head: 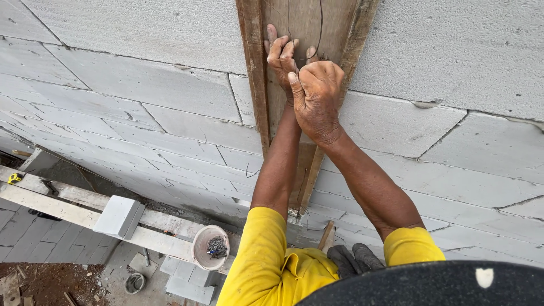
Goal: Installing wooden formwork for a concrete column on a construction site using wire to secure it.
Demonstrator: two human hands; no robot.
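I see both hands raised against a vertical wooden formwork board [306,34] that stands against a grey block wall [141,85]; the board is framed by two darker wooden battens, one on each long edge; it runs from the top edge of the view down to behind the forearms.

Left hand [282,59]: fingers extended and laid flat on the board face, fingertips pointing up; the hand is mostly open and grips nothing that I can make out; its lower part is hidden behind the right hand.

Right hand [318,96]: curled into a loose fist, back of the hand toward the camera, thumb pressed against the left hand's fingers; the two hands touch; whether the fist encloses a small object I cannot tell, since the palm side faces away.

Both sleeves are yellow; a pair of dark gloves [356,259] sits tucked at the lower edge, just beside the right sleeve; a wooden handle [327,235] shows just above them, its head hidden.

Below left, well apart from the hands: a scaffold plank [62,207] runs diagonally; a grey block [118,216] rests on it; a round pot of nails [210,247] sits at the plank's near end; paving and loose blocks lie on the ground beneath.
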